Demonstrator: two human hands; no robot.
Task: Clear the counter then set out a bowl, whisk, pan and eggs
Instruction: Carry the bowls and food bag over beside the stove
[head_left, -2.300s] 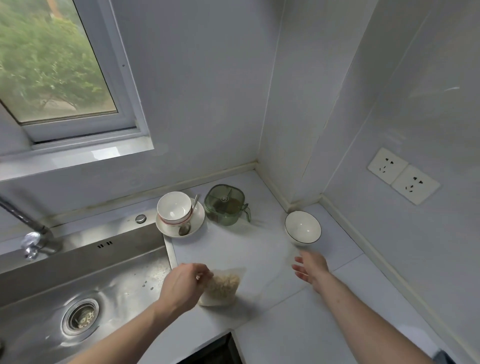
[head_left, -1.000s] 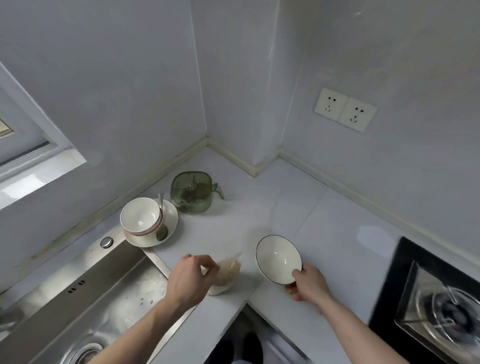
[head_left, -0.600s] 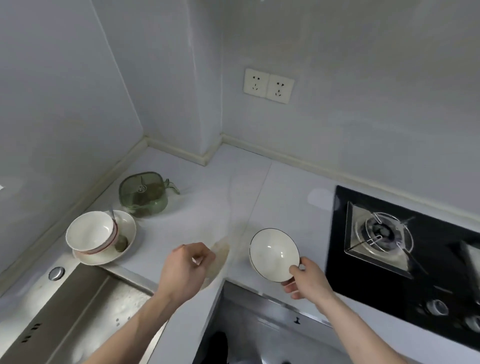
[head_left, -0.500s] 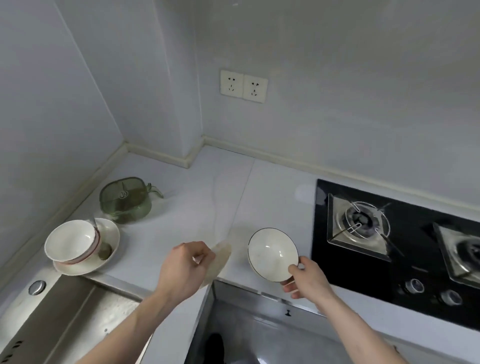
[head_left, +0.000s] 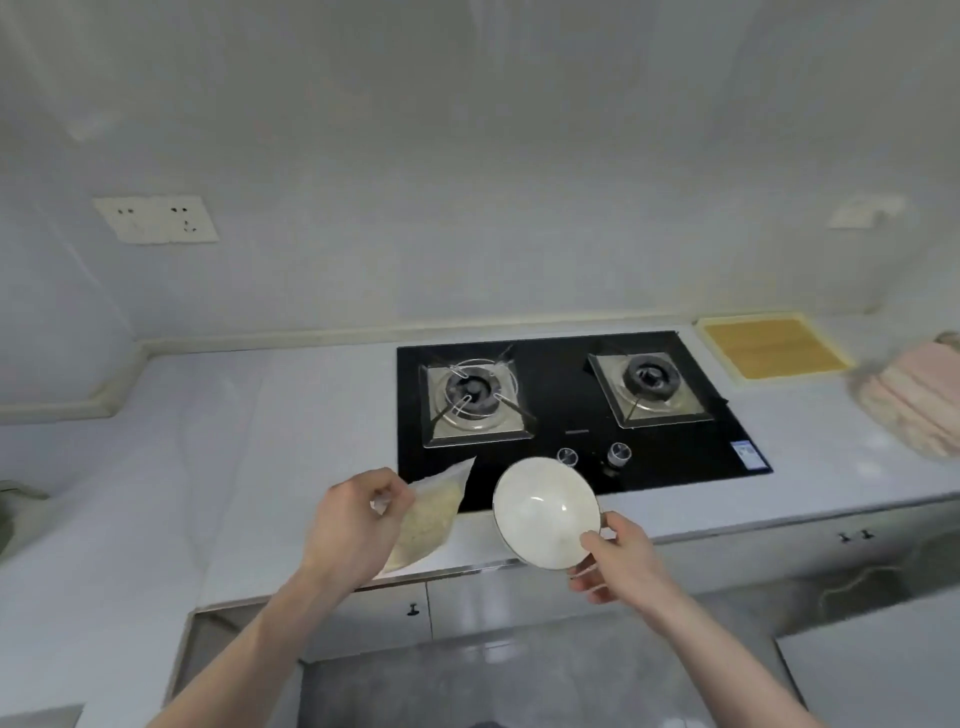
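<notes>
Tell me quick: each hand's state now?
Left hand: grips the clear bag of grains.
Right hand: pinches the white bowl by its rim.

both forearms reach forward; left hand (head_left: 353, 525) pinches a bag, right hand (head_left: 621, 558) grips a bowl's rim.

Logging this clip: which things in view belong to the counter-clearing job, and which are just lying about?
In the job:
- white bowl, held by the right hand
- clear bag of grains, held by the left hand

Lying about:
- gas hob
- yellow tray
- pink cloth
- wall sockets
</notes>
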